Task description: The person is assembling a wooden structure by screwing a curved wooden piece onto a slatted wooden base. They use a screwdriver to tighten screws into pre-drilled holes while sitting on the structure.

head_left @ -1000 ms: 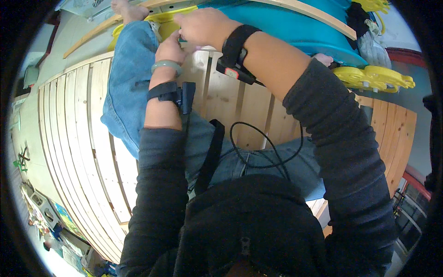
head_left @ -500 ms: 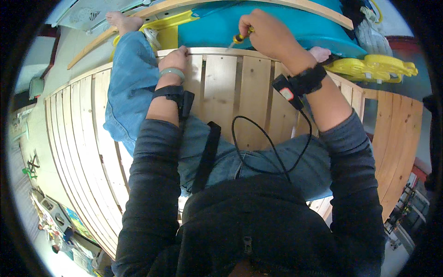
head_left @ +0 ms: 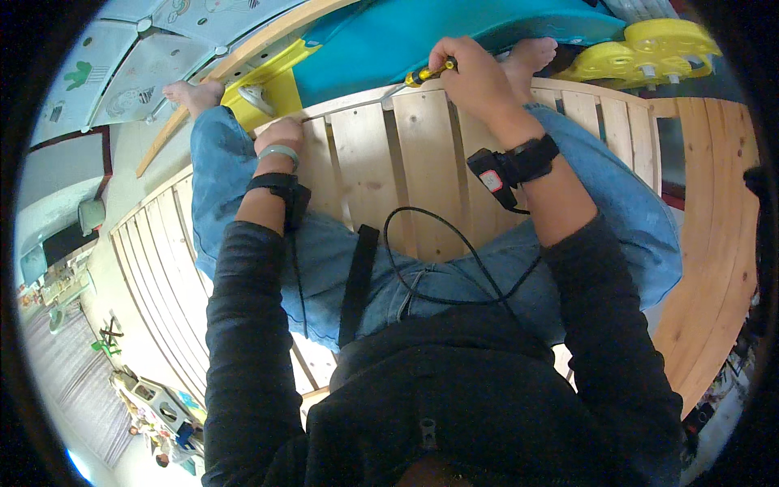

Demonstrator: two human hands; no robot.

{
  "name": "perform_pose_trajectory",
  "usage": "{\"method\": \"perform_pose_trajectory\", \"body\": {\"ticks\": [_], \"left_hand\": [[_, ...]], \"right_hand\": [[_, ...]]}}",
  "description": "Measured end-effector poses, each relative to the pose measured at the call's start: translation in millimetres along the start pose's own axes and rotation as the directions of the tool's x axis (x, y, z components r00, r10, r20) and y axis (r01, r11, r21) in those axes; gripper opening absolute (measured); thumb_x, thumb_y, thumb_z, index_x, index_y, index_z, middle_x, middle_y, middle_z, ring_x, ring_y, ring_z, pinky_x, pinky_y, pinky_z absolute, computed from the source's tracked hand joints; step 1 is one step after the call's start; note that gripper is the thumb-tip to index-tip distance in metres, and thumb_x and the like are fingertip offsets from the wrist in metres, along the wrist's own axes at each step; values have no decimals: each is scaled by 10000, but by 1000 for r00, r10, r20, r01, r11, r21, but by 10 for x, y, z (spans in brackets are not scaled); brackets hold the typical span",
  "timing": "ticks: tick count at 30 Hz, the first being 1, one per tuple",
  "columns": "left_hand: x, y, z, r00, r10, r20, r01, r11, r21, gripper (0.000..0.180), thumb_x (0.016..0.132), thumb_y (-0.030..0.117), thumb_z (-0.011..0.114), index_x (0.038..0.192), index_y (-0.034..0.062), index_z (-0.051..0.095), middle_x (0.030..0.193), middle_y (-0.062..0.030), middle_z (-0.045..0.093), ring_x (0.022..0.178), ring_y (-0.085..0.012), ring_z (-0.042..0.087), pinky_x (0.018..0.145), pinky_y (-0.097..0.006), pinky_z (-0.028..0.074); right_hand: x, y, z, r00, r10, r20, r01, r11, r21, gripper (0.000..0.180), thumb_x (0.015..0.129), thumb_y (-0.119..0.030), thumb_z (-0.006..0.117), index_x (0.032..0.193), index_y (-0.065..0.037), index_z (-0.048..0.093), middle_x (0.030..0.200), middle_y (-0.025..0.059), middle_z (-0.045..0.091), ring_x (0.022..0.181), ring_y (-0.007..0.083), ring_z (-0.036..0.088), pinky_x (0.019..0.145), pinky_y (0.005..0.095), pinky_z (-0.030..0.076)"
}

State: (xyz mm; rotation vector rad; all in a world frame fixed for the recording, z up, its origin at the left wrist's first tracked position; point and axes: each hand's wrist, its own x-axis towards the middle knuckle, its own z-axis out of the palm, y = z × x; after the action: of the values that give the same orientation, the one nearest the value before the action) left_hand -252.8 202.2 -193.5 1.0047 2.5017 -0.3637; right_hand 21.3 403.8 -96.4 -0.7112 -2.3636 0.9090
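Observation:
My right hand is closed around the yellow-and-black handle of a screwdriver. Its metal shaft slants down to the left, with the tip at the far rail of a slatted wooden bed base. To the left, my left hand is closed over that same rail, its fingertips mostly hidden. Both wrists carry black straps with small boxes. Between my legs lie several pale wooden slats, running away from me toward the rail.
Beyond the rail stand a teal plastic piece, a yellow plastic part and a yellow scalloped piece. A long curved wooden strip crosses behind. A black cable loops over my lap. Wider boards lie at right.
The view has turned and shifted somewhat. The screwdriver now lies at a flatter slant, its tip still by the rail. My left hand stays on the rail.

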Motion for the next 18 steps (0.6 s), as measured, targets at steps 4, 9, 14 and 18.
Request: {"method": "perform_pose_trajectory", "body": {"ticks": [4,9,14,18], "left_hand": [[-112,49,-32,994,-110,-26,108,992,-58,446,917,403,352,1176,137,599,1214,-151,594,1126,-335,564,946,-435,435],[-163,20,-70,999,39,0,-39,999,29,444,885,396,388,1171,119,585,1205,-159,596,1133,-340,555,940,-440,434],[-106,74,-183,994,106,39,-109,990,89,424,894,348,381,1123,104,641,1188,-157,605,1121,-329,564,934,-440,441],[-89,66,-186,1000,-8,17,7,1000,24,488,939,391,276,1155,123,621,1177,-176,603,1102,-342,571,933,-446,440]], "right_hand": [[-7,67,32,998,53,12,-54,998,25,116,730,-44,559,813,-96,622,870,144,589,868,344,572,768,417,474],[-40,106,125,996,85,-22,-83,994,70,127,723,-57,567,817,-107,636,875,155,610,881,346,578,770,417,475],[-66,74,221,996,89,-9,-89,996,-4,52,725,-100,601,752,-111,643,840,162,617,869,349,580,745,430,473],[-161,-45,177,986,167,27,-169,979,115,119,722,7,560,758,-100,598,886,139,581,902,337,554,782,406,455]]}}
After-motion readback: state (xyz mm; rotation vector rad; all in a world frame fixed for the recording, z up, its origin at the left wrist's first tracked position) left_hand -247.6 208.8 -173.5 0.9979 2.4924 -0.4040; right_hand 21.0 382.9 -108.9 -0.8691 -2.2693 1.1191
